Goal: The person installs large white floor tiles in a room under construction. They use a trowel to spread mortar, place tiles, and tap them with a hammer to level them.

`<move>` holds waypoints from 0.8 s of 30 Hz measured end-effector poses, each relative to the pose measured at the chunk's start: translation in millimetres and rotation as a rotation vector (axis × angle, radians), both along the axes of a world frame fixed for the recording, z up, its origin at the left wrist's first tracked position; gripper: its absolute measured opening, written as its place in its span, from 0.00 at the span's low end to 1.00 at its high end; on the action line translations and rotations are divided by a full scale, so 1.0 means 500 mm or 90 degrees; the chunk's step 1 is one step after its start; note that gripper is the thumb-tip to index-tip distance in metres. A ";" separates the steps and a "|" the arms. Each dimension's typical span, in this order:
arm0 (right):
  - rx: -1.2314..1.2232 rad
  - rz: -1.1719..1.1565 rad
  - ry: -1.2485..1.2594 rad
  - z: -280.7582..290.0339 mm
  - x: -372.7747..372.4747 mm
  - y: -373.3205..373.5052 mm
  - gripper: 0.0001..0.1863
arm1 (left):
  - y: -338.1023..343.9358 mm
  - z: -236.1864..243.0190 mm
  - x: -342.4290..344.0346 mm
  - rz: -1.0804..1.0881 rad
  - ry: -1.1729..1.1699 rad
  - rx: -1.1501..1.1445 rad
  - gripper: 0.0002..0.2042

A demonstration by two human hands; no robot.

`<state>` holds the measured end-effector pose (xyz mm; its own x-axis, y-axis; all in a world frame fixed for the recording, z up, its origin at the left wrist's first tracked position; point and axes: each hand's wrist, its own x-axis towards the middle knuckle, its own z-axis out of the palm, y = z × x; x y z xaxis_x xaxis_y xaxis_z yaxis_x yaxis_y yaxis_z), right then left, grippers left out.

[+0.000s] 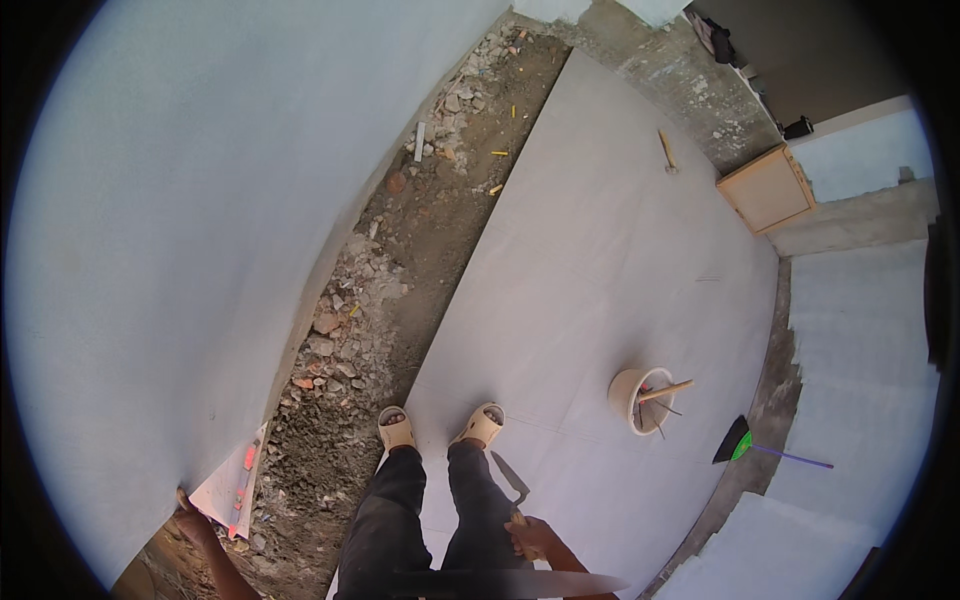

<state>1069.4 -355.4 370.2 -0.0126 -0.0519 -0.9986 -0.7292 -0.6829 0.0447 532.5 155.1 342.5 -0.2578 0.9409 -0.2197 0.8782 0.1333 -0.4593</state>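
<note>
My right hand (535, 540) is closed around the wooden handle of a pointed trowel (510, 474), its blade angled up beside my right leg over the pale tiles. At the lower left, my left hand (190, 515) touches the lower edge of the pale blue wall (180, 260) with a finger stretched out; the rest of its fingers are partly hidden. Close to that hand, a long red and grey tool (243, 488) lies on a white angular piece (215, 494) beside the rubble.
A strip of dirt and rubble (340, 340) runs between wall and tiled floor (560, 250). On the tiles stand a whitish bucket (622, 398) with wooden-handled tools and a green broom (738, 442). Farther off lie a hammer (668, 150) and a framed board (768, 190).
</note>
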 end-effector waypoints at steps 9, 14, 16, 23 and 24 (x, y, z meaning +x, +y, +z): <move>0.002 -0.149 -0.043 -0.061 0.138 -0.165 0.14 | -0.199 -0.004 0.460 0.334 -0.556 -0.385 0.34; 0.014 -0.127 -0.082 -0.006 0.286 -0.151 0.16 | -0.308 0.079 0.894 -0.010 -0.470 -0.612 0.39; 0.020 -0.169 -0.112 0.048 0.381 -0.139 0.18 | -0.319 0.178 1.093 -0.065 -0.572 -0.679 0.40; 0.045 -0.273 -0.226 0.077 0.630 -0.166 0.15 | -0.187 0.227 1.412 -0.182 -0.736 -0.497 0.36; 0.037 -0.296 -0.235 0.073 0.655 -0.166 0.15 | -0.156 0.207 1.420 -0.179 -0.753 -0.462 0.36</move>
